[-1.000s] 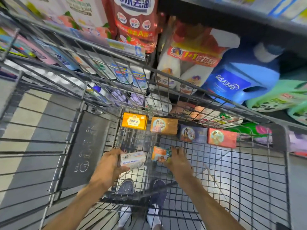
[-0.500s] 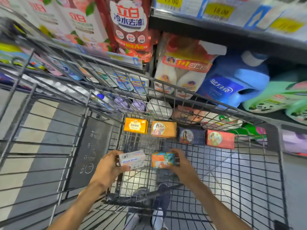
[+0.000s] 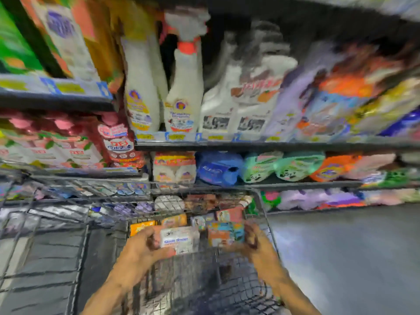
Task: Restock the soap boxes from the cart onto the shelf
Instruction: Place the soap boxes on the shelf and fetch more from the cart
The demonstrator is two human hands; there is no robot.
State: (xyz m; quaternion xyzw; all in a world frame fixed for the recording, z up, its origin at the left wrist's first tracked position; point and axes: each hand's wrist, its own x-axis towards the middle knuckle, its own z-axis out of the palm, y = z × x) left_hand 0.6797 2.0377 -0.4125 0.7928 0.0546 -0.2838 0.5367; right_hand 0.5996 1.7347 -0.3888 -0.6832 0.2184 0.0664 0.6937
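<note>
Left hand [image 3: 141,247]: fingers curled round the left end of a white soap box [image 3: 179,239] with blue lettering; thumb under its lower edge; the box is held level, label toward the camera.
Right hand [image 3: 256,243]: closed on the right end of an orange and teal soap box [image 3: 225,233]; the fingers are blurred, so the exact hold cannot be told.
The two boxes: side by side between the hands, near each other but apart — both held above the wire cart [image 3: 204,276].
Left in the cart: a row of boxes along the far wall; a yellow box [image 3: 142,226], an orange box [image 3: 173,220], a dark one too blurred to read, and a red box [image 3: 230,214].
Shelf [image 3: 261,145]: just beyond the cart — white spray bottles [image 3: 184,87] stand on it; a blue jug [image 3: 218,168] below.
</note>
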